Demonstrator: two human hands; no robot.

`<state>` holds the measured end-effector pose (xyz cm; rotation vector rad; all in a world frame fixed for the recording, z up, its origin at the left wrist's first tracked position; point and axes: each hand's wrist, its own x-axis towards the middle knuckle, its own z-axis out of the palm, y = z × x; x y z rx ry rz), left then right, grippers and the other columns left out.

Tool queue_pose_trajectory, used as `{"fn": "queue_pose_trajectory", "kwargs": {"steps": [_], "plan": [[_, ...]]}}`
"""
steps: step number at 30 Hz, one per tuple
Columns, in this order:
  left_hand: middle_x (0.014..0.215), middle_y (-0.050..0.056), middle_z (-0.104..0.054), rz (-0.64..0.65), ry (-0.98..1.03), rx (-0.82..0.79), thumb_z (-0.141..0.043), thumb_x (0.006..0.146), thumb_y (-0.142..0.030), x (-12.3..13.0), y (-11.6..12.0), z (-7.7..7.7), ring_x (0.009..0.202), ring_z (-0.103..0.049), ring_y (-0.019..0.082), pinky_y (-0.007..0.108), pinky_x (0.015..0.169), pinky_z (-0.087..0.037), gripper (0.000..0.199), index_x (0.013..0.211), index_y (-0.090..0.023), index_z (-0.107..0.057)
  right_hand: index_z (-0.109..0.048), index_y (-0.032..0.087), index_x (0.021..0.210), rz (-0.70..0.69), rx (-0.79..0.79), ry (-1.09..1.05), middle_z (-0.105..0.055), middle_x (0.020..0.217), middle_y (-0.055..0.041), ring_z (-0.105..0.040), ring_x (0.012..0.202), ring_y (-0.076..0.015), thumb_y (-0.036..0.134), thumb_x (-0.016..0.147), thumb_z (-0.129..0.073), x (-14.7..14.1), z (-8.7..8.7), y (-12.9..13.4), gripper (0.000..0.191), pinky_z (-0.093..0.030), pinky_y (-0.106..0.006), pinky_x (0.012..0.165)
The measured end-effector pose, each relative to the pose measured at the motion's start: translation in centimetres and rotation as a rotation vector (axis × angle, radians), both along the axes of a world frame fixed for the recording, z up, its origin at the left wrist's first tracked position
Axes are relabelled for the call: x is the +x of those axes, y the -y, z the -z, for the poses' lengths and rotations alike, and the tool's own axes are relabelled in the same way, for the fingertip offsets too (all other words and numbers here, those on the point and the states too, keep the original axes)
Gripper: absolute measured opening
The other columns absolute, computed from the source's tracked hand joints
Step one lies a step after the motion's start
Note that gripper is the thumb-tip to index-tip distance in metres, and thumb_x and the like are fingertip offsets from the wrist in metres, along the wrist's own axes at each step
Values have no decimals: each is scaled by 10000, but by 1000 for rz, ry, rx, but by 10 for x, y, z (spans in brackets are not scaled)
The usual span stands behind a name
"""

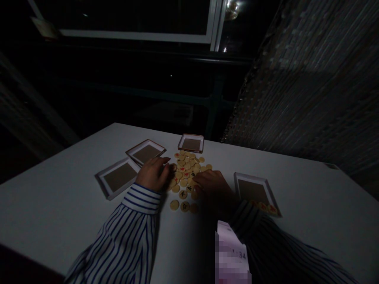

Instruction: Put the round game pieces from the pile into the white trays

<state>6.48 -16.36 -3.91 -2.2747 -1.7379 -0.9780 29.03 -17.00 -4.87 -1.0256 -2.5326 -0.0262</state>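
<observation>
Watching, I see the left hand (153,173) and right hand (215,188) apart, flanking the piled game pieces (186,174) on the desk (56,193); whether either pinches one, I can't tell. In this gloom, markings (183,194) could be misread, and a striped sleeve (121,236) might scatter the nearest pieces.

Bare surface (56,181) opens at far left and far right. Xiangqi pieces (187,166) crowd the gap between the left hand (152,173) and right hand (213,188), a far tray (191,144) beyond them. Two left trays (120,176) hem the left hand's outer side; a right tray (251,190), the right's.
</observation>
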Motion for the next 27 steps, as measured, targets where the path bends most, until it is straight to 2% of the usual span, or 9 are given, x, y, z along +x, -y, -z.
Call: {"fn": "queue_pose_trajectory", "kwargs": {"steps": [5,11,19,27], "plan": [[908,74,-637,0,6,7,-377,805,-299,3,2,-1,876,-568,205,357,789,-446,302,989,-160,-573,-574,184,1005,-13,20,36,-592,1001,-56,-465,929,-182,256,826,-456,0,-1,1,226,-289,-331,780],[874,70,-635,27,-7,25,-380,809,-286,9,4,-1,846,-569,201,359,787,-449,295,981,-154,-580,-594,197,960,1,18,47,-604,930,-48,-474,900,-174,246,824,-465,-2,-2,3,194,-284,-326,777],[864,69,-636,40,7,0,-377,814,-272,16,8,-4,839,-571,190,332,783,-447,286,960,-144,-588,-604,199,936,3,14,45,-609,932,-52,-467,893,-192,266,819,-468,-3,-1,3,192,-264,-347,787],[893,85,-638,108,28,-30,-381,814,-260,20,9,-3,856,-565,183,315,797,-437,300,976,-114,-586,-599,192,914,0,-7,54,-619,887,-43,-466,883,-193,263,816,-474,-5,-5,4,173,-261,-353,783]]}}
